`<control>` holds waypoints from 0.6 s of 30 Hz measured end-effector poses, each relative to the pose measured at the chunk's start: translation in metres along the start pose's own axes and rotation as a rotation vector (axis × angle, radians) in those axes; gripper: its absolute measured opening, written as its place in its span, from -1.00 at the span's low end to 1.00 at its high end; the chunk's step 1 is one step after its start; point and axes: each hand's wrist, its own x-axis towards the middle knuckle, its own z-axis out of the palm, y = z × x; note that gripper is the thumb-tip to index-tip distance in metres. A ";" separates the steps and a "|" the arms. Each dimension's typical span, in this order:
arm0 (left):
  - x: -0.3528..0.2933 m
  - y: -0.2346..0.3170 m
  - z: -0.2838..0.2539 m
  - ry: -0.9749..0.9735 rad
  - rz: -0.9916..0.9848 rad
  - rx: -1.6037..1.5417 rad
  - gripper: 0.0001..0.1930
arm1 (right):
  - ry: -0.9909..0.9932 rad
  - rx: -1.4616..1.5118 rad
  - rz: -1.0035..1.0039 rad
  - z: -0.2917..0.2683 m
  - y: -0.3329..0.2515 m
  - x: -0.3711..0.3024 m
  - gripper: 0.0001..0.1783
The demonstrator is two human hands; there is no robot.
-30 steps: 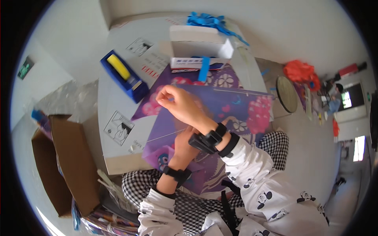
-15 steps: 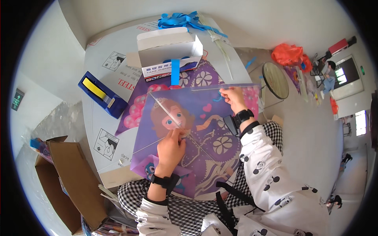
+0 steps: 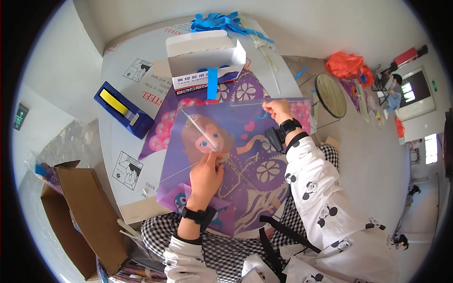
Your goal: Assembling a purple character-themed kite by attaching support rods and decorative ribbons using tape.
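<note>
The left hand [image 3: 206,178] is narrow, its fingers curled together at the near end of a long rod [image 3: 200,130] on the purple sheet [image 3: 245,160]; whether it grips the rod cannot be told. The right hand [image 3: 278,110], beyond and to the right of the left one, is pinched narrow at the end of a short rod [image 3: 247,104] on the sheet's far edge. The sheet spreads under and between both hands, its near part over the checkered trousers [image 3: 160,233].

Past the left hand, a second sheet [image 3: 162,136] lies on the table [image 3: 153,177], partly beneath the first. Farther beyond the hands stand a white box [image 3: 191,81], a blue strip [image 3: 212,84] hanging down its front, and a heap of blue ribbon [image 3: 217,21]. A blue tape dispenser [image 3: 133,123] sits beyond and left of the left hand; a cardboard box [image 3: 92,207] is well to its left. A round stool [image 3: 331,95] stands right of the right hand, with a red bag [image 3: 347,66] farther off.
</note>
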 end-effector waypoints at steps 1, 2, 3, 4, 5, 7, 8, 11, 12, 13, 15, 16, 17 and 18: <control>-0.001 -0.001 0.000 -0.004 0.001 0.000 -0.74 | 0.003 0.002 0.030 0.001 -0.001 0.000 -0.85; -0.001 -0.001 -0.001 -0.002 -0.001 -0.001 -0.74 | 0.006 0.005 0.060 0.003 -0.002 0.000 -0.88; -0.001 0.000 -0.001 0.001 0.006 -0.002 -0.74 | 0.008 0.003 0.057 0.003 -0.003 0.003 -0.88; -0.001 0.001 -0.001 0.004 0.012 -0.003 -0.74 | 0.014 -0.029 0.100 0.004 -0.003 0.007 -0.90; -0.001 0.001 -0.001 0.005 0.012 -0.005 -0.74 | 0.021 -0.061 0.143 0.005 -0.004 0.011 -0.90; 0.000 0.001 0.001 0.009 0.015 0.012 -0.74 | 0.030 -0.075 0.180 0.005 -0.005 0.022 -0.90; 0.000 0.002 0.002 0.010 0.016 0.008 -0.74 | 0.038 -0.087 0.219 0.004 -0.006 0.027 -0.91; 0.000 0.001 0.002 0.008 0.010 0.017 -0.75 | 0.078 -0.210 0.172 0.011 -0.009 0.030 -0.90; 0.000 0.002 0.001 0.010 0.009 0.009 -0.74 | 0.076 -0.212 0.174 0.014 -0.011 0.028 -0.90; 0.000 0.002 0.000 0.013 0.008 0.002 -0.74 | 0.098 -0.260 0.155 0.016 -0.015 0.027 -0.89; -0.001 0.000 0.001 0.017 0.007 0.005 -0.74 | 0.116 -0.308 0.138 0.018 -0.020 0.021 -0.88; -0.002 -0.001 0.000 0.022 0.008 0.009 -0.74 | 0.086 -0.301 0.147 0.019 -0.023 0.015 -0.88; -0.004 -0.003 0.000 0.023 0.003 0.012 -0.74 | 0.056 -0.293 0.156 0.021 -0.025 0.010 -0.88; -0.003 -0.001 0.000 0.023 0.006 0.006 -0.75 | 0.061 -0.293 0.152 0.018 -0.024 0.013 -0.88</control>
